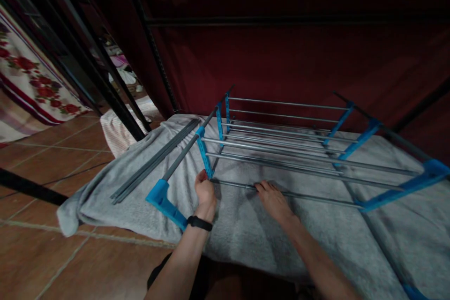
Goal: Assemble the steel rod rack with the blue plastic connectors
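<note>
Gripping the lower end of a blue plastic bracket point(205, 154) with the curled left hand point(205, 191), and clasping the nearest gray metal tube point(316, 197) under the bent fingers of the right hand point(273, 200), with the thumb there out of sight. Leaning over a tubular rack frame point(281, 152) set across a gray fleece blanket point(241, 229), with loose metal tubes point(154, 161) lying together to its left.

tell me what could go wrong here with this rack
The right hand is on the metal tube beside what looks like a joint; an uneven pull might separate it there. The left hand is close to where that tube meets the blue bracket, so it could get pinched. The rack rests on a soft blanket, which may let it shift.
</note>
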The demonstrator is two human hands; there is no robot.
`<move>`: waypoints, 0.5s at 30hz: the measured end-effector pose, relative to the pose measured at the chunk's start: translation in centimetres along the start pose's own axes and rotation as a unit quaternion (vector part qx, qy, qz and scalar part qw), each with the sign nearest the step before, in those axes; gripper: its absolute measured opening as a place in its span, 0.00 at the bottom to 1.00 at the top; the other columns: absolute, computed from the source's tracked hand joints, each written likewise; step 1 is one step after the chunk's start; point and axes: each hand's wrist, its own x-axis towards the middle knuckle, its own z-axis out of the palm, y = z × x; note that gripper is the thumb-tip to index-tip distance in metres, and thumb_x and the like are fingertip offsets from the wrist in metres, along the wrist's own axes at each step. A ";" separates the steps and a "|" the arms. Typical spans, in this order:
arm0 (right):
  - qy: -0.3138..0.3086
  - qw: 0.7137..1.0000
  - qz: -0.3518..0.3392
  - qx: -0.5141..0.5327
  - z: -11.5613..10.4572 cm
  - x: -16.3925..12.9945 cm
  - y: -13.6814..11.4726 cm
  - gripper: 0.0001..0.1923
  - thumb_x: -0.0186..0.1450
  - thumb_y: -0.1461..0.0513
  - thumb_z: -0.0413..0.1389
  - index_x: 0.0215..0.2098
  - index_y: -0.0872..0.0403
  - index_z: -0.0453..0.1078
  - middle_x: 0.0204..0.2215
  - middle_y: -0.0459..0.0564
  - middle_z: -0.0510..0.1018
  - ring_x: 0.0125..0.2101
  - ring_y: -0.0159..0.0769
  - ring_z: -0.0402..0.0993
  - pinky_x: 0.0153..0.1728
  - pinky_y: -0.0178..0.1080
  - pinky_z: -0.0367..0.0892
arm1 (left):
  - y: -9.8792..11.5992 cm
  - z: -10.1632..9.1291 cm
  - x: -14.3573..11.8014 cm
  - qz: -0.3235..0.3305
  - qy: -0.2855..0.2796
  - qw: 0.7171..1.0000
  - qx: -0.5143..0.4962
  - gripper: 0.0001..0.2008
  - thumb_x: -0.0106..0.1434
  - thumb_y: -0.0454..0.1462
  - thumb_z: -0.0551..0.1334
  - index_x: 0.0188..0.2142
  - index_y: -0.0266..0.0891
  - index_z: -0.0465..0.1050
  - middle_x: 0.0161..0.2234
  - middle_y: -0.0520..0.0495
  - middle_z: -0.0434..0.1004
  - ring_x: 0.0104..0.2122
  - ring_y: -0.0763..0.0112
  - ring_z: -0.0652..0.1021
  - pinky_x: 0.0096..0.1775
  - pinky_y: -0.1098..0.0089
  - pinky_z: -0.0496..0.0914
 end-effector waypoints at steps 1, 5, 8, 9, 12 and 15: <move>0.003 1.000 -0.008 0.002 0.1 0.3 -0.3 0.22 0.75 0.65 0.41 0.62 0.53 0.67 0.53 0.56 0.74 0.50 0.42 0.73 0.55 0.42 0.64 | -0.1 0.2 0.1 -0.001 -0.004 1.000 -0.001 0.16 0.46 0.30 0.60 0.36 0.42 0.73 0.34 0.49 0.76 0.40 0.65 0.77 0.51 0.62 0.69; -0.003 1.000 -0.019 0.012 0.6 1.5 -1.4 0.23 0.74 0.67 0.41 0.62 0.52 0.67 0.52 0.55 0.74 0.50 0.42 0.72 0.56 0.41 0.63 | -0.6 0.9 0.2 0.002 -0.029 1.000 0.001 0.19 0.44 0.30 0.57 0.37 0.40 0.74 0.37 0.48 0.77 0.38 0.68 0.76 0.52 0.63 0.68; -0.012 0.999 -0.022 0.023 0.6 2.0 -1.7 0.26 0.72 0.70 0.41 0.63 0.51 0.67 0.53 0.55 0.73 0.51 0.42 0.71 0.57 0.41 0.62 | -0.5 1.2 0.2 0.010 -0.029 1.000 -0.004 0.18 0.44 0.31 0.57 0.36 0.40 0.74 0.36 0.49 0.76 0.38 0.68 0.75 0.51 0.64 0.67; -0.015 0.999 -0.023 0.025 0.6 2.0 -1.7 0.27 0.72 0.70 0.41 0.64 0.50 0.66 0.54 0.55 0.73 0.52 0.42 0.70 0.57 0.41 0.62 | -0.4 1.3 0.3 0.014 -0.032 0.999 -0.007 0.17 0.43 0.31 0.57 0.35 0.40 0.74 0.35 0.49 0.76 0.37 0.68 0.75 0.50 0.64 0.67; -0.025 0.999 -0.021 0.025 0.4 1.9 -1.7 0.30 0.70 0.72 0.41 0.67 0.48 0.63 0.56 0.55 0.71 0.53 0.43 0.70 0.56 0.42 0.63 | 0.2 1.3 0.3 0.015 -0.041 0.999 -0.006 0.14 0.44 0.31 0.57 0.32 0.39 0.74 0.33 0.50 0.75 0.34 0.70 0.73 0.47 0.66 0.67; -0.033 0.999 -0.025 0.025 0.1 2.1 -1.6 0.31 0.71 0.71 0.40 0.68 0.45 0.61 0.56 0.55 0.71 0.53 0.43 0.71 0.54 0.41 0.64 | 1.0 1.5 0.2 0.004 -0.036 0.999 0.020 0.11 0.44 0.31 0.58 0.30 0.39 0.73 0.29 0.52 0.72 0.30 0.72 0.70 0.42 0.67 0.67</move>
